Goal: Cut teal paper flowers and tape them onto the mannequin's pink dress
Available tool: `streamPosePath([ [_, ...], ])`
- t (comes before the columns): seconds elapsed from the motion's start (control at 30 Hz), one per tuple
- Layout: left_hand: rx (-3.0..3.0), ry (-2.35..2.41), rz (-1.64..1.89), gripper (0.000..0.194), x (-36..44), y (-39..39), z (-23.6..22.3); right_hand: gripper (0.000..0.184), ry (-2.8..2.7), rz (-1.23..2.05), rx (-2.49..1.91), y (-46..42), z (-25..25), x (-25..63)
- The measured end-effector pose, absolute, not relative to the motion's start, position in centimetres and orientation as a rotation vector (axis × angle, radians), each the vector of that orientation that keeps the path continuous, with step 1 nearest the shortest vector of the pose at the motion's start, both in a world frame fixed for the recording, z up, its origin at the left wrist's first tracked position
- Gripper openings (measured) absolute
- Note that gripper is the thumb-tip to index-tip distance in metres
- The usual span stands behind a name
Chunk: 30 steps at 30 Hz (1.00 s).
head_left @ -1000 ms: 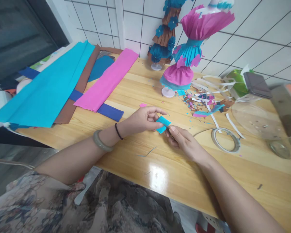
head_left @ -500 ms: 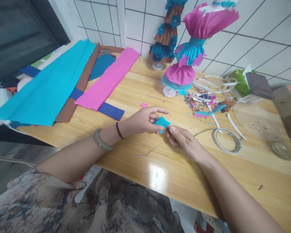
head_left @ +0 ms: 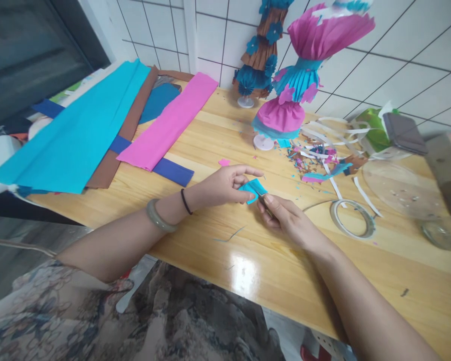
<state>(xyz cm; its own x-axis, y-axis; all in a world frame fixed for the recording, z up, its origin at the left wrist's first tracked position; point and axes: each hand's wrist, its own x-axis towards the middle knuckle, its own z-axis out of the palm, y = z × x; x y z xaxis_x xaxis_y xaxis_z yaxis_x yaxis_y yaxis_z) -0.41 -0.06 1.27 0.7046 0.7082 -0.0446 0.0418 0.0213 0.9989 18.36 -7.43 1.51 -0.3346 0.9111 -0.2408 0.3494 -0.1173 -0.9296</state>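
Between thumb and fingers, my left hand [head_left: 235,186] pinches a small piece of turquoise crepe paper [head_left: 256,187], its index finger stretched out above. My right hand [head_left: 283,213] is closed around a pair of small scissors [head_left: 262,199]; the dark blades meet the paper's right-hand edge, and the handles are hidden in the fingers. A small pink paper flower [head_left: 224,162] lies on the wooden table [head_left: 195,240] just beyond my left hand.
Turquoise [head_left: 71,130] and pink crepe paper sheets [head_left: 169,123] lie at the left. Two paper-decorated stands, one pink and turquoise [head_left: 281,115], one brown and teal [head_left: 263,55], rise at the back. Paper scraps [head_left: 315,155], a tape roll [head_left: 352,219] and a clear lid [head_left: 394,188] are rightward.
The scissors and right hand have shifted slightly toward the paper's right edge, and the turquoise paper is angled a little differently. My left hand keeps its pinch.
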Motion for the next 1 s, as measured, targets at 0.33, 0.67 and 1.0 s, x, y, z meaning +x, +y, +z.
streamPosePath([
  [0.33, 1.365, 0.628, 0.513, 0.055, -0.06, -0.42, 1.15, 0.046, -1.633, 1.468, -1.436, -7.48, 1.73, 18.02],
  [0.67, 1.402, 0.63, 0.568, 0.039, -0.31, 0.07, 1.06, 0.045, -1.614, 1.494, -1.423, -7.57, 1.56, 18.2],
  [1.0, 1.461, 0.666, 0.552, 0.044, -0.19, -0.26, 1.34, 0.048, -1.651, 1.414, -1.438, -7.47, 1.96, 18.04],
])
